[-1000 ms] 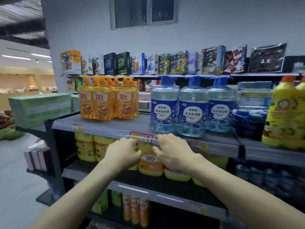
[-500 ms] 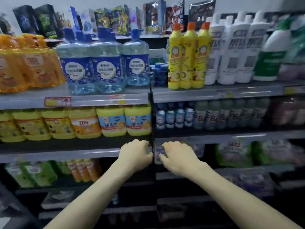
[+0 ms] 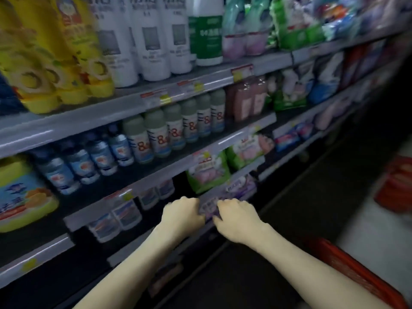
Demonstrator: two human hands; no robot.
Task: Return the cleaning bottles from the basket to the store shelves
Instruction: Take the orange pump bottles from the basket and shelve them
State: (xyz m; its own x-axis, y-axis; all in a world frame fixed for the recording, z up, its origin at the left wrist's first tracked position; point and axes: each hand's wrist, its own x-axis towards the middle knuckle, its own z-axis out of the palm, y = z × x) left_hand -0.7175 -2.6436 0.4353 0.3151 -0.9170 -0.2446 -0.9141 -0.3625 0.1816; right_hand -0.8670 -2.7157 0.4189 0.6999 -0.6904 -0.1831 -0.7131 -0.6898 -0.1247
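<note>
My left hand [image 3: 181,216] and my right hand [image 3: 237,218] hover side by side in front of a low shelf edge [image 3: 95,215], both with fingers curled and nothing in them. A red basket [image 3: 356,275] shows at the lower right, beside my right forearm; what it contains is hidden. The shelves hold cleaning bottles: yellow ones [image 3: 55,63] at the top left, white ones [image 3: 151,41] beside them, grey-capped ones [image 3: 176,128] and small blue ones [image 3: 89,159] one level down.
Green refill bags [image 3: 209,172] and purple packs [image 3: 239,186] sit just beyond my hands. A yellow and blue tub [image 3: 20,192] stands at the far left. Another red object [image 3: 394,188] lies on the pale floor at the right. The aisle floor below is dark.
The view has swung right and down along the shelving. My hands stayed curled together while dropping from the top shelf to a low one, and the red basket has come into sight.
</note>
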